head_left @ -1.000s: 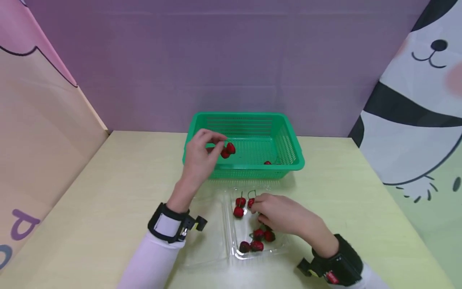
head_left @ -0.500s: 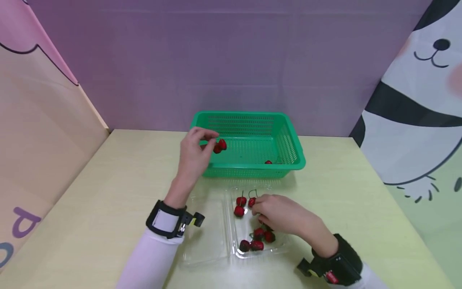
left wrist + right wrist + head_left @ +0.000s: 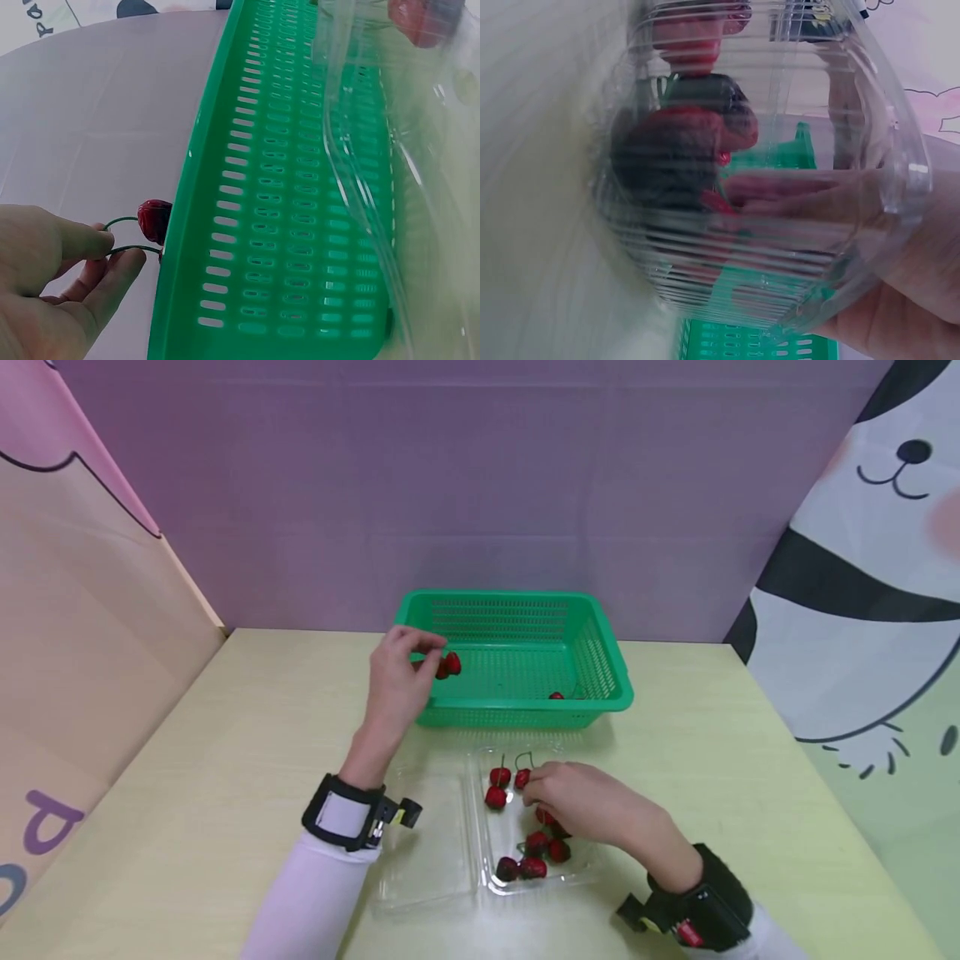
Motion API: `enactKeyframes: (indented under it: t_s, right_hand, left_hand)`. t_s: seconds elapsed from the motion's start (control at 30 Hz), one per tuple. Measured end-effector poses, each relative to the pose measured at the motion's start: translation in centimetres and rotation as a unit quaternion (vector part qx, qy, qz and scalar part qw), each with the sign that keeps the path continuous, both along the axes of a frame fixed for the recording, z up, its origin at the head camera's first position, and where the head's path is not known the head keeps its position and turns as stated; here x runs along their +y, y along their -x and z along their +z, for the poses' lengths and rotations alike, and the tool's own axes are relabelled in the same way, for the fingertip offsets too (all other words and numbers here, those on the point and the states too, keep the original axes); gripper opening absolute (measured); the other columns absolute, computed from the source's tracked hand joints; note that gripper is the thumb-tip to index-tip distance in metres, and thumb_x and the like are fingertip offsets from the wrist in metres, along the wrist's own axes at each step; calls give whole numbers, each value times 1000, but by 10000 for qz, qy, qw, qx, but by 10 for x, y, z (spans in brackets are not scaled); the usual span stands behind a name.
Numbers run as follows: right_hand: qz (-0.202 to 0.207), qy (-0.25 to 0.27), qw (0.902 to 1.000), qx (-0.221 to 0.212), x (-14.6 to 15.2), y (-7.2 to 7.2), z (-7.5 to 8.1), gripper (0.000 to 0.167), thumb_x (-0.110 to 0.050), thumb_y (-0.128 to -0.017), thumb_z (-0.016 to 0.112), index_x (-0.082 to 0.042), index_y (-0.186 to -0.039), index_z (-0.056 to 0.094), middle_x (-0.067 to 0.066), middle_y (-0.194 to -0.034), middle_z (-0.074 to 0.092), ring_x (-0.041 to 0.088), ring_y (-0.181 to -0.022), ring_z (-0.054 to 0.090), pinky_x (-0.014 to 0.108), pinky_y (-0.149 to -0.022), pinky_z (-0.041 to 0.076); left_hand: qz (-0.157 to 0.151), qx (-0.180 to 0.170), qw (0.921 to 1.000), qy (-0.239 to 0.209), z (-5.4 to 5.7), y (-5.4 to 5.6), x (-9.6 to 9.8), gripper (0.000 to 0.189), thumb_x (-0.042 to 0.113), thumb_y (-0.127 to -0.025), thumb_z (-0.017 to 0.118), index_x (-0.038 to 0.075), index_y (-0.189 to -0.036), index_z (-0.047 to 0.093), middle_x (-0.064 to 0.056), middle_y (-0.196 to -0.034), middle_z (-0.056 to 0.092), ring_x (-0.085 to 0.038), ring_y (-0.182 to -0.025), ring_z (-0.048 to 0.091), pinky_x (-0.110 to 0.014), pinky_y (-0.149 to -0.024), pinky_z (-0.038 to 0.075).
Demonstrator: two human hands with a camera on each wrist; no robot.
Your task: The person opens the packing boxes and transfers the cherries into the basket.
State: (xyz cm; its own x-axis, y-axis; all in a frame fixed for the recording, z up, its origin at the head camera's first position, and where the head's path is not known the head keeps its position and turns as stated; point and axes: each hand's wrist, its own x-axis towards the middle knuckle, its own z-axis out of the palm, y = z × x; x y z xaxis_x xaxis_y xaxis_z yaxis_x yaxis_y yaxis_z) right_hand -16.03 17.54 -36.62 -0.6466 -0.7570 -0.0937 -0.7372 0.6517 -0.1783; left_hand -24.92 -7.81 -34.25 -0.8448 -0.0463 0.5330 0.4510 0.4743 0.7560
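Note:
My left hand [image 3: 400, 681] pinches two thin green stems between thumb and fingertips. A pair of dark red cherries [image 3: 453, 663] hangs from them at the left side of the green basket [image 3: 525, 718]; one cherry [image 3: 154, 220] shows by the rim in the left wrist view. My right hand [image 3: 592, 802] reaches into the clear plastic clamshell [image 3: 491, 852], fingers curled at a cherry [image 3: 545, 817] whose stem runs up to the fingertips; the hand partly hides this grip. Several cherries [image 3: 533, 867] lie in the clamshell, some near the fingers, others toward the near end.
One cherry [image 3: 556, 696] lies inside the basket near its front wall. The clamshell's transparent lid [image 3: 427, 852] lies folded flat to the left on the pale table [image 3: 225, 793]. A purple cloth backdrop [image 3: 480, 485] stands right behind the basket.
My left hand has drifted left with its pair of cherries, toward the basket's left rim. My right hand stays nearly in place; a cherry beneath its fingers shows more now.

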Motion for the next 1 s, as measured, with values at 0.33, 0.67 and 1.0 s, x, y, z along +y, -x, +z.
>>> enactKeyframes:
  t_s: [0.33, 0.67, 1.0]
  right_hand:
    - [-143, 211, 9991, -336, 2, 1, 3, 16, 4, -90, 74, -8, -98, 79, -1, -93, 72, 9, -83, 63, 30, -79, 58]
    - [6, 507, 9982, -310, 7, 1, 3, 20, 6, -89, 73, -12, -91, 79, -10, -85, 66, 5, -77, 58, 27, -74, 56]
    - [32, 512, 9983, -269, 9, 2, 7, 11, 0, -91, 75, -11, -91, 79, -8, -83, 66, 3, -73, 56, 23, -70, 55]
  left_hand:
    - [107, 2, 9996, 265, -4, 3, -3, 13, -6, -96, 67, -4, -105, 76, -15, -105, 61, -27, -97, 64, -36, -78, 60]
    - [31, -68, 9977, 674, -9, 6, -5, 14, -7, -96, 65, -5, -105, 75, -16, -102, 60, -28, -94, 64, -35, -74, 58]
    - [48, -234, 9958, 879, -11, 5, -7, 15, -8, -95, 65, -4, -104, 76, -16, -103, 60, -29, -94, 64, -36, -77, 57]
